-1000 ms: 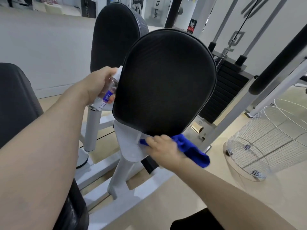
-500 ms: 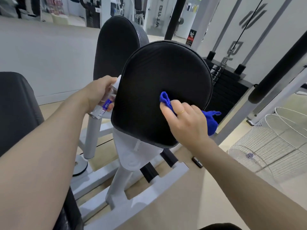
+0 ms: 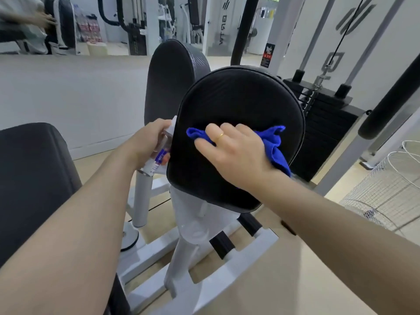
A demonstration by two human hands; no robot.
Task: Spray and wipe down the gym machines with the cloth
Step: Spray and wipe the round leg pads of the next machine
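Observation:
A rounded black machine pad stands upright on a white frame in the middle of the view. My right hand presses a blue cloth flat against the pad's face, near its middle. My left hand holds a small clear spray bottle with a blue label just beside the pad's left edge; the bottle's top is partly hidden behind the pad. A second black pad rises behind the first.
A black padded seat fills the left foreground. A black weight stack with cable and guide rods stands at the right. A white wire basket lies on the floor at far right. A mirror wall runs behind.
My right hand has moved up with the cloth from under the pad's lower edge onto its face, then further up and across. My left hand has stayed beside the pad with the bottle.

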